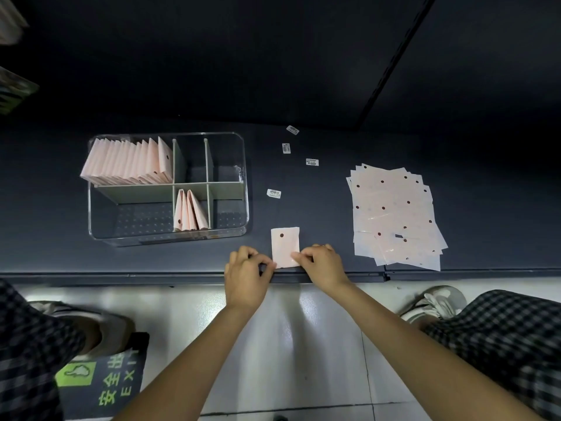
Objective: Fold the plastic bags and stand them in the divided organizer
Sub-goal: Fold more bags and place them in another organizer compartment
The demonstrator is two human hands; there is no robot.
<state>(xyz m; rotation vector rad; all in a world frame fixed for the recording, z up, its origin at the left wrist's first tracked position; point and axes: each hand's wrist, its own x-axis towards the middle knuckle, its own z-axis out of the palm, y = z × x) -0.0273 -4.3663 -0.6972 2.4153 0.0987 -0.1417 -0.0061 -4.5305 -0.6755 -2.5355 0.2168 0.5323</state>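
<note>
Two hands pinch one folded bag at counter's near edge.
Floor mat (103, 381) reads "EXIT" w/ green Chinese characters; small labels (312, 161) on counter (303, 208) too small to read. Left hand (247, 275) & right hand (321, 265), fingers curled, pinch folded pink bag's (284, 244) lower corners, btwn clear organizer (246, 189) & flat bag pile (394, 214).

I count one organizer (168, 189) at nine o'clock, one folded bag (284, 246) before my two hands, four small labels (312, 161) toward twelve, one stack of flat bags (394, 212) at three
</note>
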